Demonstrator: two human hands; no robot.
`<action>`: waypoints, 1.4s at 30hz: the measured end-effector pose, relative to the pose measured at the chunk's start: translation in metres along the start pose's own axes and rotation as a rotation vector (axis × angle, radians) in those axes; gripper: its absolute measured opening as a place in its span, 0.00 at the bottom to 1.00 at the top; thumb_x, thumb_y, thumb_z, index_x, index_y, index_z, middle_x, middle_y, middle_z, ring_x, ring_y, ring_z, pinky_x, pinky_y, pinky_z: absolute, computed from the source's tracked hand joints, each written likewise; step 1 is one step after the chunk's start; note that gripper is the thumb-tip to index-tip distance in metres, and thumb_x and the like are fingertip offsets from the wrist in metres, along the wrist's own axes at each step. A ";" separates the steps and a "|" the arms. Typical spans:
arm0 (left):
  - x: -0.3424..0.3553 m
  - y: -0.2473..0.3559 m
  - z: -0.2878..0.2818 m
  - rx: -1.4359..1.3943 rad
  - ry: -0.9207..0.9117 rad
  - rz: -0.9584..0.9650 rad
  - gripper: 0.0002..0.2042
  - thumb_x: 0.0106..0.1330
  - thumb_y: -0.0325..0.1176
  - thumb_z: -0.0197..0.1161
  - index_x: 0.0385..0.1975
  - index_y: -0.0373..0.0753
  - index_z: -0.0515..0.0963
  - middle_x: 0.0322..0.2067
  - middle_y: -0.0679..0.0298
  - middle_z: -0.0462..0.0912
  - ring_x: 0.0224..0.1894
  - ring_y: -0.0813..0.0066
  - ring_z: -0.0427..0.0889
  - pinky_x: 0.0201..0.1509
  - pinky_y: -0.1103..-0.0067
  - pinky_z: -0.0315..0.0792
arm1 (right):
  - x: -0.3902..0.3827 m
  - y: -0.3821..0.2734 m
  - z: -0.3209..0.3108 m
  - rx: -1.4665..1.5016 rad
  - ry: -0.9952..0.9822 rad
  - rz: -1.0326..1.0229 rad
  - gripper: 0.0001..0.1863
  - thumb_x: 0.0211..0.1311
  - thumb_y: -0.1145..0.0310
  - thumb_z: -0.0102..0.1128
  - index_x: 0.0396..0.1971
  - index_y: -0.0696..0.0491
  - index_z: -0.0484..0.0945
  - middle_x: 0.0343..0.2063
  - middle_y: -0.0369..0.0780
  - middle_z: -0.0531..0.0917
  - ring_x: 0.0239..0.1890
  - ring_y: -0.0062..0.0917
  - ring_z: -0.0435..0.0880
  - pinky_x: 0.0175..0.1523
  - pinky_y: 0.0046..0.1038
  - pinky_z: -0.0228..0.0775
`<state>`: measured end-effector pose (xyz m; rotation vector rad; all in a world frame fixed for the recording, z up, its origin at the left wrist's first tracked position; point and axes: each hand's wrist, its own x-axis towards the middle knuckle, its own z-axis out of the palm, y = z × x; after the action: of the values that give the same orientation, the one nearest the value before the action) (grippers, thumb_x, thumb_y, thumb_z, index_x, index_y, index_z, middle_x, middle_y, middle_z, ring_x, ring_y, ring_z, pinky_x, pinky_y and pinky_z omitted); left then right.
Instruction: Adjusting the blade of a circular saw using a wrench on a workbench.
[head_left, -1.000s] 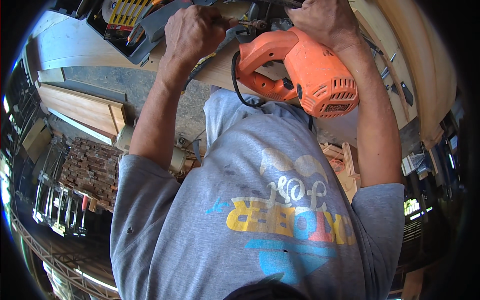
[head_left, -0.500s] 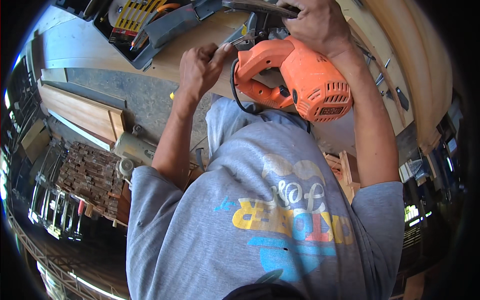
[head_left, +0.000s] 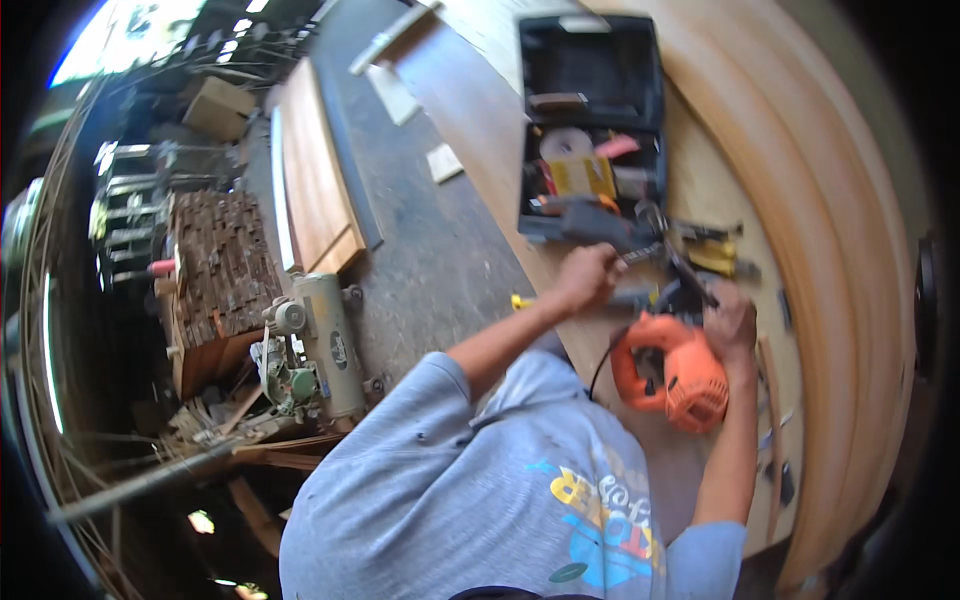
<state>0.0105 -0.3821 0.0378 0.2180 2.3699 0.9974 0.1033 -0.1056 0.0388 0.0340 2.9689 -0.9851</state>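
An orange corded power tool (head_left: 690, 372) with a loop handle lies in front of me, its vented motor end toward my body. My right hand (head_left: 732, 318) is closed beside its dark front end, on a long dark metal piece (head_left: 686, 268). Blur hides whether that piece is joined to the tool. My left hand (head_left: 588, 278) is closed round a thin metal hand tool (head_left: 640, 254), whose tip points toward the dark piece. The exact kind of this hand tool cannot be made out.
Beyond my hands an open black toolbox (head_left: 592, 125) holds a disc and a yellow pack. Yellow-handled tools (head_left: 712, 256) lie right of it. Long curved boards (head_left: 800, 150) run along the right. At left stand a green machine (head_left: 330, 345) and a stack of brown wood pieces (head_left: 222, 262).
My view has swung left and drawn back, bringing the whole toolbox and the green machine into sight. Both hands stay closed near the orange tool's front end.
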 end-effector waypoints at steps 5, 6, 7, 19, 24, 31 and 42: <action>-0.026 0.010 -0.009 -0.088 0.093 0.007 0.13 0.65 0.40 0.64 0.33 0.34 0.80 0.27 0.53 0.83 0.27 0.52 0.79 0.35 0.63 0.74 | -0.020 -0.025 -0.016 -0.018 0.035 -0.014 0.08 0.54 0.78 0.57 0.34 0.57 0.81 0.27 0.46 0.83 0.26 0.46 0.78 0.34 0.41 0.70; -0.030 0.007 0.001 -0.120 0.076 -0.004 0.14 0.65 0.40 0.65 0.34 0.33 0.80 0.27 0.53 0.83 0.27 0.52 0.79 0.35 0.63 0.75 | -0.034 -0.023 -0.015 -0.027 0.022 0.020 0.09 0.54 0.79 0.57 0.36 0.58 0.82 0.28 0.46 0.83 0.27 0.45 0.79 0.35 0.41 0.71; -0.032 0.005 0.006 -0.124 0.063 0.006 0.14 0.65 0.40 0.65 0.34 0.33 0.80 0.27 0.53 0.83 0.27 0.52 0.79 0.35 0.63 0.75 | -0.036 -0.026 -0.018 -0.036 0.028 0.033 0.09 0.54 0.79 0.57 0.36 0.58 0.82 0.28 0.46 0.83 0.27 0.45 0.79 0.35 0.41 0.71; -0.085 0.017 0.065 -1.029 -0.292 -0.335 0.13 0.78 0.39 0.51 0.34 0.38 0.77 0.25 0.64 0.75 0.24 0.80 0.72 0.27 0.84 0.68 | -0.111 -0.062 -0.033 0.047 0.581 0.097 0.15 0.55 0.86 0.63 0.44 0.60 0.85 0.44 0.44 0.88 0.40 0.35 0.88 0.48 0.29 0.80; -0.099 0.050 0.051 -1.039 -0.185 -0.252 0.14 0.79 0.38 0.49 0.32 0.39 0.73 0.22 0.66 0.73 0.23 0.81 0.68 0.26 0.86 0.66 | -0.130 -0.076 -0.030 0.094 0.805 0.084 0.16 0.55 0.86 0.63 0.44 0.58 0.83 0.45 0.41 0.88 0.40 0.32 0.86 0.47 0.29 0.79; -0.110 0.046 0.037 -1.082 -0.306 -0.174 0.14 0.80 0.39 0.49 0.33 0.40 0.73 0.23 0.65 0.75 0.24 0.80 0.71 0.31 0.84 0.70 | -0.149 -0.084 -0.028 0.045 0.781 0.058 0.15 0.58 0.86 0.63 0.44 0.56 0.80 0.46 0.43 0.87 0.44 0.34 0.85 0.50 0.32 0.78; -0.123 0.053 0.051 -0.873 -0.703 0.135 0.14 0.82 0.39 0.49 0.35 0.39 0.73 0.27 0.66 0.75 0.29 0.80 0.72 0.36 0.84 0.71 | -0.240 -0.100 -0.008 -0.222 0.859 0.422 0.16 0.71 0.75 0.57 0.57 0.60 0.77 0.53 0.49 0.82 0.44 0.40 0.85 0.51 0.36 0.77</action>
<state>0.1381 -0.3560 0.0986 0.3199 1.1769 1.5931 0.3403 -0.1847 0.1100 1.3263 3.4885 -0.6827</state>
